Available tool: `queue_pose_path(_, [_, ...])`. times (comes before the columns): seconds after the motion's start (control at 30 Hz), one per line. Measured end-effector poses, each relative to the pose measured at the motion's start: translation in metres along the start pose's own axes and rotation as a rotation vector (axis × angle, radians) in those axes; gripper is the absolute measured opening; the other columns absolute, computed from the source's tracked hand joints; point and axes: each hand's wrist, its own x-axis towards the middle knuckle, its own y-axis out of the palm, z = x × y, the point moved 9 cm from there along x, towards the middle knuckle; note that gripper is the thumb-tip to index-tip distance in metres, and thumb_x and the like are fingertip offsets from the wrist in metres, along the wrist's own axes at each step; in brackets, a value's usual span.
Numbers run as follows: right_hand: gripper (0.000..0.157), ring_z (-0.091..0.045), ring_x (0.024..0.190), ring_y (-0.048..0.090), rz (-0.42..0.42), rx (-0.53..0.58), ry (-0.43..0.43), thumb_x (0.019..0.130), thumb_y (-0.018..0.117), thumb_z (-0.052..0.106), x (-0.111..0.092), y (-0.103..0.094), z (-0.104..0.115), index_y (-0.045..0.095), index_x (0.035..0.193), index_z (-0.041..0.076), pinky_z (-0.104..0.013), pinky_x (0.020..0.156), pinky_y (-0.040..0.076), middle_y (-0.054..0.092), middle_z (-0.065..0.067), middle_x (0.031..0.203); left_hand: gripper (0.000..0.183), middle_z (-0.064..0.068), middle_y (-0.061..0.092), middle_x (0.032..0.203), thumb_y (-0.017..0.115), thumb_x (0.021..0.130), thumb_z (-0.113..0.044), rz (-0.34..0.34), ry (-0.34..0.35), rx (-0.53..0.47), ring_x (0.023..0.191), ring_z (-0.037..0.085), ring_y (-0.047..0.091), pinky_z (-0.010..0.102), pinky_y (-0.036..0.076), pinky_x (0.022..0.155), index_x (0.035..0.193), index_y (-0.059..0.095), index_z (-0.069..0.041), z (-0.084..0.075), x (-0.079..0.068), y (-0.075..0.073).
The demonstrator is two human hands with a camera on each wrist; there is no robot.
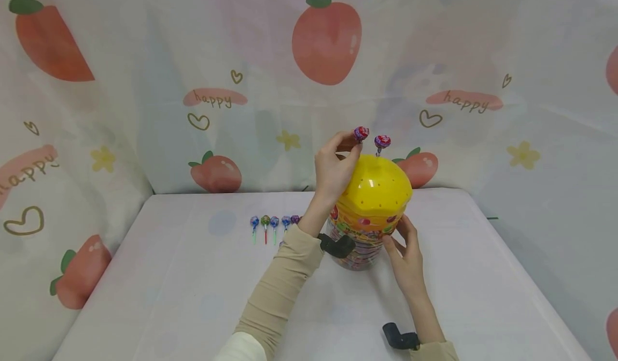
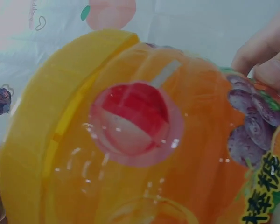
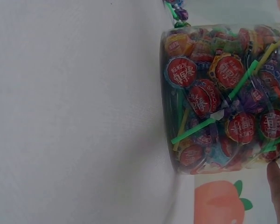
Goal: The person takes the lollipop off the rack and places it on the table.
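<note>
A clear jar of lollipops (image 1: 357, 256) with a domed yellow lid (image 1: 379, 186) is tilted over the table. My left hand (image 1: 334, 168) is at the lid's far left and pinches a lollipop (image 1: 361, 133) in a red and purple wrapper; its stick is hidden. Beside it, a second lollipop (image 1: 382, 141) stands upright in the lid, which has small holes. My right hand (image 1: 407, 259) holds the jar's right side, thumb and fingers against the label. Through the jar wall in the right wrist view, wrapped lollipops (image 3: 205, 98) with coloured sticks are visible.
Several loose lollipops (image 1: 265, 221) lie in a row on the white table (image 1: 193, 275), left of the jar and partly behind my left forearm. A fruit-printed cloth (image 1: 270, 55) hangs behind the table. Each wrist carries a black mount (image 1: 402, 337).
</note>
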Motion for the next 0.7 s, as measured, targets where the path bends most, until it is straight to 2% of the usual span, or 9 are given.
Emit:
queue_pose_path(0.2, [0.066, -0.026, 0.142, 0.032, -0.008, -0.004, 0.014, 0.096, 0.056, 0.013, 0.000, -0.001, -0.002, 0.021, 0.152, 0.019, -0.053, 0.110, 0.035, 0.033, -0.008, 0.153, 0.021, 0.011, 0.072, 0.100, 0.064, 0.090, -0.011, -0.018, 0.023, -0.048, 0.087, 0.020, 0.065, 0.013, 0.049, 0.068, 0.110, 0.068, -0.005, -0.005, -0.003, -0.006])
queue_pose_path(0.33, [0.066, -0.028, 0.142, 0.032, -0.005, 0.001, 0.010, 0.096, 0.056, 0.013, 0.000, -0.001, -0.002, 0.021, 0.152, 0.018, -0.054, 0.110, 0.034, 0.033, -0.009, 0.153, 0.021, 0.012, 0.072, 0.099, 0.065, 0.090, -0.010, -0.043, 0.019, -0.081, 0.086, 0.021, 0.066, 0.016, 0.049, 0.067, 0.109, 0.068, -0.005, -0.004, -0.012, -0.018])
queue_pose_path(0.7, [0.066, -0.025, 0.142, 0.032, -0.003, 0.012, 0.004, 0.096, 0.056, 0.013, 0.000, 0.001, -0.003, 0.021, 0.152, 0.020, -0.054, 0.110, 0.034, 0.032, -0.007, 0.154, 0.019, 0.013, 0.072, 0.096, 0.068, 0.088, -0.010, -0.119, -0.075, -0.088, 0.085, 0.025, 0.065, 0.018, 0.048, 0.069, 0.106, 0.071, -0.007, 0.025, -0.054, -0.061])
